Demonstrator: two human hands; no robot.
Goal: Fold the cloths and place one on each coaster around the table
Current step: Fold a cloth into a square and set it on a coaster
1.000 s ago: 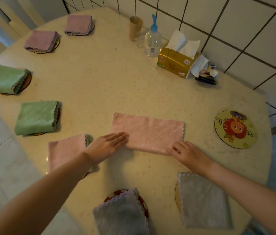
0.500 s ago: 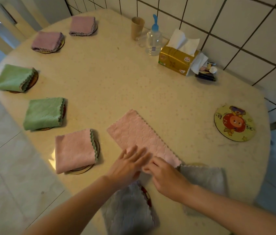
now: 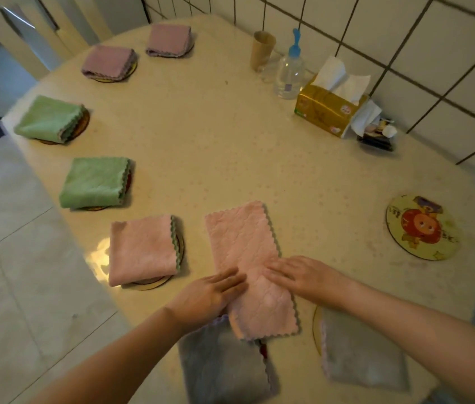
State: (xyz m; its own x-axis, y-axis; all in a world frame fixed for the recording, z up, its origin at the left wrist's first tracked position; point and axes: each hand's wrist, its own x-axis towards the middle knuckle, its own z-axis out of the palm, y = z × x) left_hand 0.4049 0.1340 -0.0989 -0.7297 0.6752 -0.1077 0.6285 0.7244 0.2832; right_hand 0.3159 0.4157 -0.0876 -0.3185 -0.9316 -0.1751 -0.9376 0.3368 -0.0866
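Pink and quilted, with scalloped edges, the half-folded cloth (image 3: 248, 266) lies as a long strip on the table (image 3: 230, 147), running away from both hands. The left hand (image 3: 210, 295) and right hand (image 3: 303, 277) press flat on its near half, fingers straight and together. Just nearer than the hands lie two grey cloths (image 3: 224, 368). Beyond the right hand sits a bare cartoon coaster (image 3: 423, 227), with white wall tiles (image 3: 434, 53) behind.

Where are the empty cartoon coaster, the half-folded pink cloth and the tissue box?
empty cartoon coaster (image 3: 423, 227): head view, on its printed face.
half-folded pink cloth (image 3: 240, 234): head view, on its far bare half.
tissue box (image 3: 322, 112): head view, on its yellow front side.
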